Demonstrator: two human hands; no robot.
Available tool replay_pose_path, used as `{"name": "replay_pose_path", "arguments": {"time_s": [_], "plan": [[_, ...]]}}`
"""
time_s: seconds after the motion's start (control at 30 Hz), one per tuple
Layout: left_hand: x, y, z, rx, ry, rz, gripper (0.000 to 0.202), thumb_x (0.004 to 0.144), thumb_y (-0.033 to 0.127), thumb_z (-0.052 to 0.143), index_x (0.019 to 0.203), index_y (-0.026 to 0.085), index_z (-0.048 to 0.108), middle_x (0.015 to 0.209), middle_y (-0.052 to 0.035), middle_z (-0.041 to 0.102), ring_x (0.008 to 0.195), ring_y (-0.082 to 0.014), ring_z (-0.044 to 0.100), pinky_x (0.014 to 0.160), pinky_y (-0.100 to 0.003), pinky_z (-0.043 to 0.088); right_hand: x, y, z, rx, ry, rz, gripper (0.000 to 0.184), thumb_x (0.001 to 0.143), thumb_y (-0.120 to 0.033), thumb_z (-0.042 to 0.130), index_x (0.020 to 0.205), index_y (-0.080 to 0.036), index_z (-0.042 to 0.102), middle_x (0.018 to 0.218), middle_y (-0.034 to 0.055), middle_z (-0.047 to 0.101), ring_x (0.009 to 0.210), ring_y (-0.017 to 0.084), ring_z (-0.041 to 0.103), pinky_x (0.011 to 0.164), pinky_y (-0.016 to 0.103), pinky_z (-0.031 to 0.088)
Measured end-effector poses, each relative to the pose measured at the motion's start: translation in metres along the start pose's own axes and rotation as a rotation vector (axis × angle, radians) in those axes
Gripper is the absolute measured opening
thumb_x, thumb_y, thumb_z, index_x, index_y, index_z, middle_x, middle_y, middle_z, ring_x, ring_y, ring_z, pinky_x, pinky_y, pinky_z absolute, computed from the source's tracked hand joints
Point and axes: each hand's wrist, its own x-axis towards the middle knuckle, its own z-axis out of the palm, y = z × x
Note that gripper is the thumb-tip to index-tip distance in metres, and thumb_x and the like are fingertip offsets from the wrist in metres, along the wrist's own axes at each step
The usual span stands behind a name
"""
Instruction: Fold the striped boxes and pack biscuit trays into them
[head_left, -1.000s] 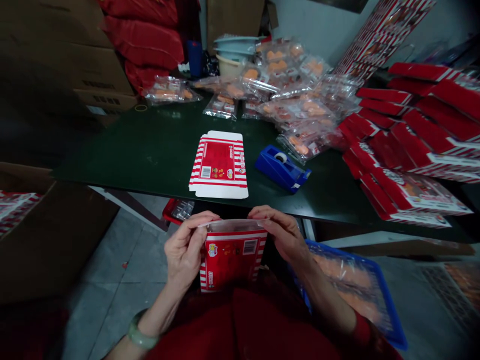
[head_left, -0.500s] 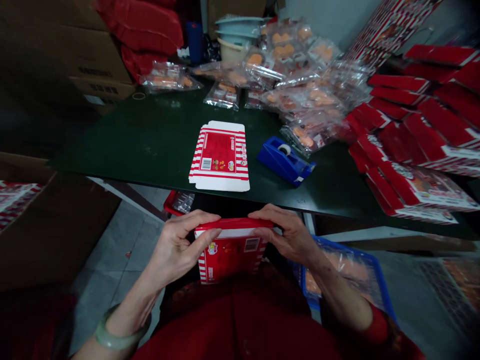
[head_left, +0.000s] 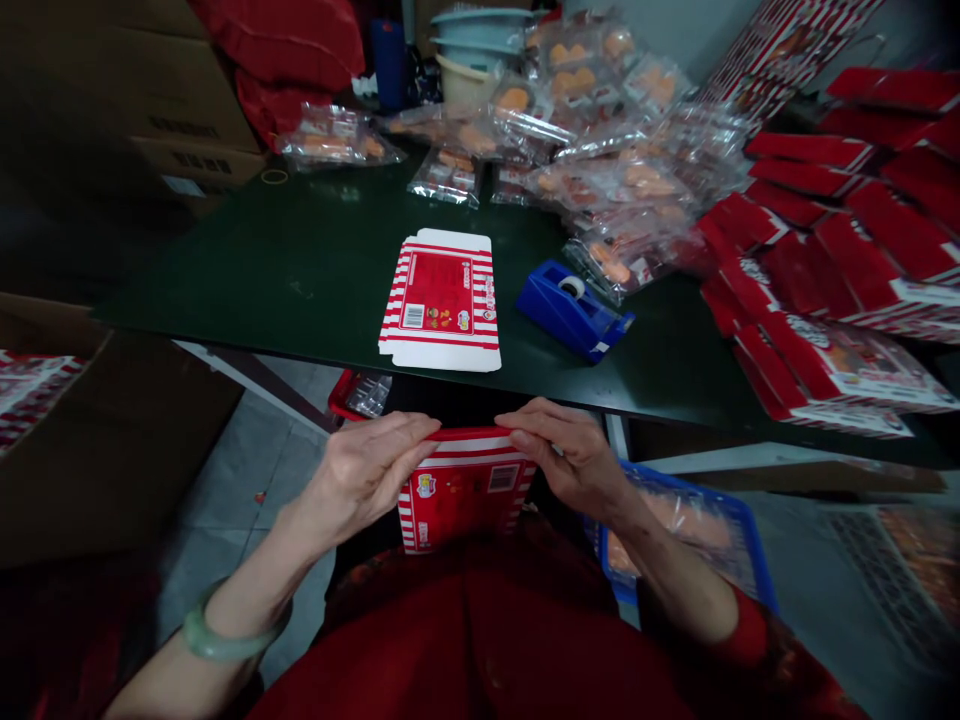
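Between my two hands, close to my body, a red-and-white striped cardboard box (head_left: pixel 465 495) stands upright with its printed, barcoded side toward me. My left hand (head_left: pixel 375 465) pinches its top left corner between thumb and fingers. At the top right corner my right hand (head_left: pixel 564 452) grips the same edge. On the dark green table (head_left: pixel 315 270) in front lies a small stack of flat, unfolded boxes (head_left: pixel 442 300) of the same print. To the right of that stack sits a blue tape dispenser (head_left: pixel 574 310) with a roll in it.
Clear bags of orange items (head_left: pixel 592 180) are heaped at the table's back. Red boxes (head_left: pixel 832 280) are piled on the right. Below the table edge are a blue basket (head_left: pixel 761 560) and a red tray (head_left: pixel 341 395). Brown cartons (head_left: pixel 172 110) stand at left.
The white strip below the box's red top edge is no longer seen; red and white stripes show there now. Both hands have closed in tighter on the top corners.
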Motion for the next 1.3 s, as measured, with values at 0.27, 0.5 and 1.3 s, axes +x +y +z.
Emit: {"name": "replay_pose_path", "arguments": {"time_s": [0.27, 0.5, 1.3], "plan": [[-0.016, 0.004, -0.002, 0.147, -0.022, 0.18, 0.026, 0.081, 0.019, 0.063, 0.106, 0.019, 0.066, 0.099, -0.0094, 0.073, 0.087, -0.0209, 0.071, 0.082, -0.031, 0.057, -0.017, 0.014, 0.01, -0.07, 0.049, -0.199, 0.03, 0.091, -0.021, 0.044, 0.117, -0.02, 0.06, 0.102, 0.0107, 0.066, 0.09, 0.02, 0.064, 0.077, 0.034, 0.053], [-0.022, 0.001, 0.026, -0.06, 0.177, -0.119, 0.025, 0.079, 0.022, 0.066, 0.104, 0.019, 0.066, 0.098, -0.0076, 0.069, 0.087, -0.018, 0.067, 0.076, -0.027, 0.054, -0.026, 0.023, 0.034, -0.005, 0.175, -0.17, 0.036, 0.092, -0.015, 0.041, 0.126, -0.024, 0.051, 0.126, 0.0113, 0.057, 0.115, 0.02, 0.055, 0.096, 0.039, 0.046], [-0.01, -0.013, 0.04, -0.165, 0.292, -0.14, 0.011, 0.077, 0.021, 0.067, 0.087, 0.021, 0.065, 0.087, -0.0023, 0.065, 0.072, -0.0135, 0.065, 0.063, -0.022, 0.053, 0.075, 0.094, -0.135, -0.115, 0.272, 0.639, 0.01, 0.066, -0.025, 0.069, 0.066, -0.015, 0.069, 0.057, -0.0018, 0.056, 0.05, 0.007, 0.043, 0.046, 0.02, 0.034]]}}
